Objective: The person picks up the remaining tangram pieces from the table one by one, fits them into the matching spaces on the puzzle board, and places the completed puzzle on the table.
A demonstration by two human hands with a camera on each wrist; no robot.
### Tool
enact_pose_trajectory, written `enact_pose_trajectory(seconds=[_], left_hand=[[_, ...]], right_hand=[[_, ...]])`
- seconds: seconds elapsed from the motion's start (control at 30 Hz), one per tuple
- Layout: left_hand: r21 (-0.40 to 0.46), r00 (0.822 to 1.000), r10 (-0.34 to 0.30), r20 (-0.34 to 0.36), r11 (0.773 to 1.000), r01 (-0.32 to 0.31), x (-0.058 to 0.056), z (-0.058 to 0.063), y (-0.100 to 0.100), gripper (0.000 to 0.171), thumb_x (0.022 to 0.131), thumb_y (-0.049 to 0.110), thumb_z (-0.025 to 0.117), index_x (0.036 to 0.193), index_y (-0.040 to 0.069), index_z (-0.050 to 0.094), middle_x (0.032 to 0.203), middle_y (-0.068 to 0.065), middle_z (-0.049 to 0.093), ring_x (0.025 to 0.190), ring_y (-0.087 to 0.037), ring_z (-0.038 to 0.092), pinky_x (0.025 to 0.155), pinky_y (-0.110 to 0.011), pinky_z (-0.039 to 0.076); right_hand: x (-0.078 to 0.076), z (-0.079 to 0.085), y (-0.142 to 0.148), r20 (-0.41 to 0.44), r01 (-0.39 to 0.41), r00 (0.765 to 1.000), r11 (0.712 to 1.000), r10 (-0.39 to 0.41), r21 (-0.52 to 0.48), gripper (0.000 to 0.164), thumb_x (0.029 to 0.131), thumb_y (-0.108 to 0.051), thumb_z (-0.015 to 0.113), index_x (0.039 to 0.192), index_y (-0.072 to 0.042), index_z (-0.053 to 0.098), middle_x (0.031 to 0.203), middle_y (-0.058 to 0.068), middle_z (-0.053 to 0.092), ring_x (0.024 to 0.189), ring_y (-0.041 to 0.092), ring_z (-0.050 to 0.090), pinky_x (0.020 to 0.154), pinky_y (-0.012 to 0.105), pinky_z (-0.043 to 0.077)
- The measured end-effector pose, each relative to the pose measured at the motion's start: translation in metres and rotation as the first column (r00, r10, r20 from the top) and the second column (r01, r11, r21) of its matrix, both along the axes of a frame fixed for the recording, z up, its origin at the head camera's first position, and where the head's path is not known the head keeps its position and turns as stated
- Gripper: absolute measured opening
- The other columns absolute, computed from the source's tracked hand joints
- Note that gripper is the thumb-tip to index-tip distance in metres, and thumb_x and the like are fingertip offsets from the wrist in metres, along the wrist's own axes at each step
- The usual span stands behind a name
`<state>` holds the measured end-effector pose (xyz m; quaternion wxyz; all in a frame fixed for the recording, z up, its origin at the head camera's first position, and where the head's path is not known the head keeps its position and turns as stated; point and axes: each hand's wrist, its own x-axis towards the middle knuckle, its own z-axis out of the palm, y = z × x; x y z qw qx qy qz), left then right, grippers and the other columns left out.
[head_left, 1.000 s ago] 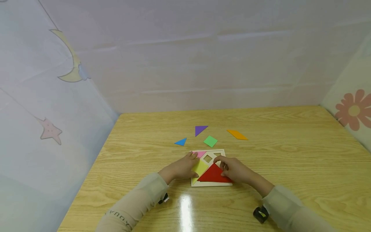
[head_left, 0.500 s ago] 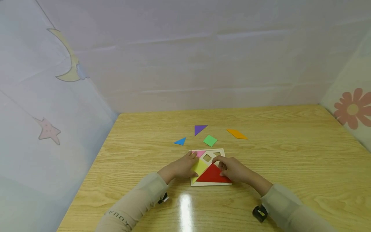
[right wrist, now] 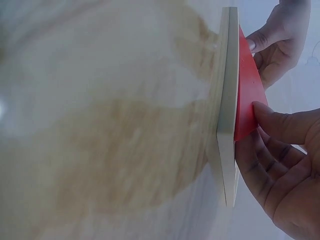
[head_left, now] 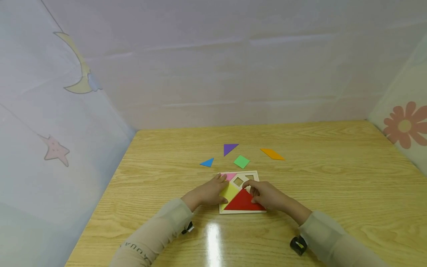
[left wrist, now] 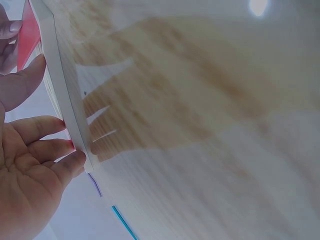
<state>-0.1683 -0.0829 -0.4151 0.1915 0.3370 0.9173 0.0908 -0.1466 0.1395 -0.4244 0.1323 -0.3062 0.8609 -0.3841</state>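
A pale wooden tangram board lies on the table between both hands. My left hand rests along its left side, fairly straight fingers touching the edge and the yellow triangle. A pink triangle sits in the far left corner, partly under those fingers. My right hand pinches the large red triangle between thumb and fingers at its right side. In the right wrist view that red triangle stands tilted up from the board. Diamond-shaped and corner recesses show beyond it.
Beyond the board lie loose pieces: a blue triangle, a purple triangle, a green square and an orange parallelogram. The wooden table meets cloth-covered walls at the back and sides.
The red triangle has shifted slightly left and toward the near edge of the board with my right hand. My left hand has stayed in place.
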Motion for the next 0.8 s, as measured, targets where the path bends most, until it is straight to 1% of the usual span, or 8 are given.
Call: enact_pose_trajectory(seconds=[0.13,0.4,0.8], left_hand=[[-0.004,1.0,-0.003,-0.005,1.0,0.003,-0.0001,0.0003,0.0003,0.065,0.081,0.032,0.058,0.132,-0.001,0.032,0.14,-0.016,0.017,0.127,-0.032,0.011,0.103,-0.034,0.015],[-0.005,1.0,-0.013,-0.01,1.0,0.013,-0.0006,0.0003,0.0008,0.065,0.082,0.032,0.058,0.131,-0.002,0.032,0.139,-0.017,0.018,0.127,-0.033,0.012,0.103,-0.034,0.015],[-0.004,1.0,-0.015,-0.008,1.0,0.015,-0.0017,-0.0004,0.0004,0.065,0.081,0.032,0.058,0.131,-0.002,0.033,0.139,-0.017,0.019,0.127,-0.033,0.012,0.103,-0.034,0.016]], right_hand=[[-0.0004,-0.0008,-0.0012,-0.005,0.0,1.0,1.0,0.0,0.013,0.037,0.073,0.01,0.059,0.105,-0.008,0.051,0.073,0.0,0.05,0.059,0.007,0.045,0.054,0.021,0.042],[-0.0006,-0.0008,-0.0027,0.013,0.002,1.0,1.0,-0.002,0.002,0.037,0.073,0.011,0.058,0.104,-0.007,0.05,0.07,-0.001,0.048,0.056,0.007,0.044,0.049,0.021,0.042],[-0.0019,-0.0016,-0.0039,0.043,-0.01,0.999,1.0,0.009,0.003,0.037,0.074,0.012,0.056,0.105,-0.008,0.049,0.071,-0.001,0.048,0.055,0.007,0.044,0.048,0.02,0.041]])
